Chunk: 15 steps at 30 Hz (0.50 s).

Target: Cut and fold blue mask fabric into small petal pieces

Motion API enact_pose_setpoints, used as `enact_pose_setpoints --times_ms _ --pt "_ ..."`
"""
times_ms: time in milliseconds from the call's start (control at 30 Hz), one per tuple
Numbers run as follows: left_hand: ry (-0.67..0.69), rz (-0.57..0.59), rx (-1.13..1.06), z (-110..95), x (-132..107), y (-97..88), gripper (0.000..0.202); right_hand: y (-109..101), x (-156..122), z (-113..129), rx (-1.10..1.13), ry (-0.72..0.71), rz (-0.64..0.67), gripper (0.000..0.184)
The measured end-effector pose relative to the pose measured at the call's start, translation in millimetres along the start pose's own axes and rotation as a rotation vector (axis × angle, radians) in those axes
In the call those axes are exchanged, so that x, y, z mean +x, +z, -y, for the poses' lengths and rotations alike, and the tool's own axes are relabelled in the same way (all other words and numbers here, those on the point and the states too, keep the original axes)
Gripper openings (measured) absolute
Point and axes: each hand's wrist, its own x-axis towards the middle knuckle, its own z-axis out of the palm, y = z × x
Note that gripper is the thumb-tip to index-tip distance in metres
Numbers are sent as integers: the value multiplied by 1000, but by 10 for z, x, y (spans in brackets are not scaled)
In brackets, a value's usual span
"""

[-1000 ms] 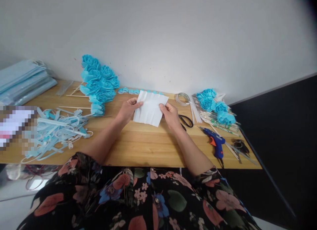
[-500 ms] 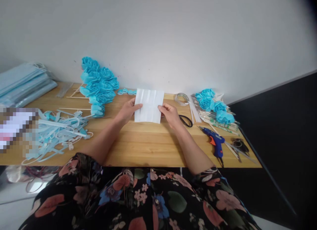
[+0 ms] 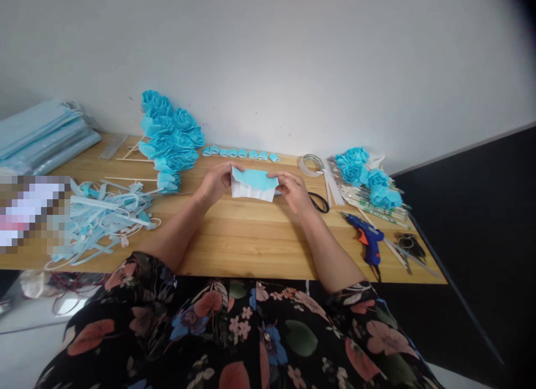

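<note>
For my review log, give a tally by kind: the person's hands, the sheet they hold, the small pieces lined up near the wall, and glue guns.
Bare left hand and right hand: 2
Thin blue-and-white rectangular sheet: 1
Small light-blue folded pieces: 8
Dark-blue glue gun with orange trigger: 1
Total: 12

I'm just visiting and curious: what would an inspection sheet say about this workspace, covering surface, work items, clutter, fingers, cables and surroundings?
Surface: light-brown wooden table.
Work items: creased blue-and-white sheet, held above the table; row of small folded blue pieces behind it; ruffled blue flowers at left, more at right.
Clutter: tangled light-blue and white strips at left; blue glue gun with orange trigger at right.
Fingers: left hand and right hand grip the sheet's opposite sides.
Cables: black cable from the glue gun's handle.
Surroundings: grey wall behind, black panel at right.
</note>
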Motion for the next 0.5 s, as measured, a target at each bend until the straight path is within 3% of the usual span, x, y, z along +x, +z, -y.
enact_pose_setpoints --times_ms 100,233,367,500 --pt "-46 -6 30 -14 -3 18 46 10 -5 -2 -62 1 -30 29" --pt "54 -25 141 36 -5 15 40 25 20 -43 -198 -19 -83 33" --pt "118 12 191 107 24 -18 56 17 55 -68 -203 -66 -132 40" --pt "143 -32 220 127 37 -19 61 18 70 -55 -168 -77 -128 55"
